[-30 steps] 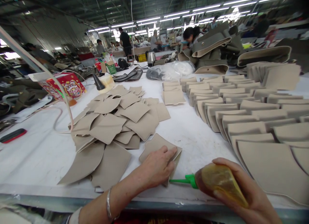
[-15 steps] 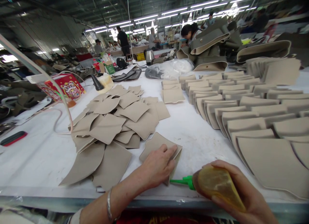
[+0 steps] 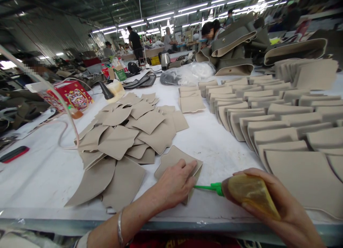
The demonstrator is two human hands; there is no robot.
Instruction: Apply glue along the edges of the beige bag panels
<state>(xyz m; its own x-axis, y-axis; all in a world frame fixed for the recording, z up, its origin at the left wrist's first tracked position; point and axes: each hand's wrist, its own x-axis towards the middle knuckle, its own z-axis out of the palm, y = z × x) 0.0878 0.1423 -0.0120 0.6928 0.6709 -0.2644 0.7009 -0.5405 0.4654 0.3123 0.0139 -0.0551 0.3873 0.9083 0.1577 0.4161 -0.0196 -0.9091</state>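
Hands first: my left hand (image 3: 174, 182) lies on a flat beige panel (image 3: 171, 159) at the near side of the bench (image 3: 223, 160), fingers half bent, index finger stretched toward the panel's right corner. Its thumb is hidden, so I can't tell whether I am pinching the panel or only pressing it down. My right hand (image 3: 291, 208) is wrapped round an amber squeeze bottle (image 3: 245, 191), held on its side so that the green nozzle (image 3: 207, 187) points left. The nozzle tip is right at the panel's right edge, close by my left fingertips; whether it touches, I can't make out, nor whether any liquid lies on the edge.

As for how far along I am, I take this 1 panel to be partway through, since the nozzle is at its edge. Left of it, a loose heap of panels (image 3: 120, 137) lies overlapping at all angles; I judge those to be waiting. On the right, rows of beige pieces (image 3: 284, 130) stand overlapped in order, with a small stack (image 3: 192, 103) at their far left end and a fanned stack (image 3: 317, 75) beyond them. Their neat order makes me think they are the finished share, though I can't be sure they have had the same handling. By that reading plenty is done, and a good heap is left. Far behind the rows, dark bag bodies (image 3: 233, 39) are piled up.
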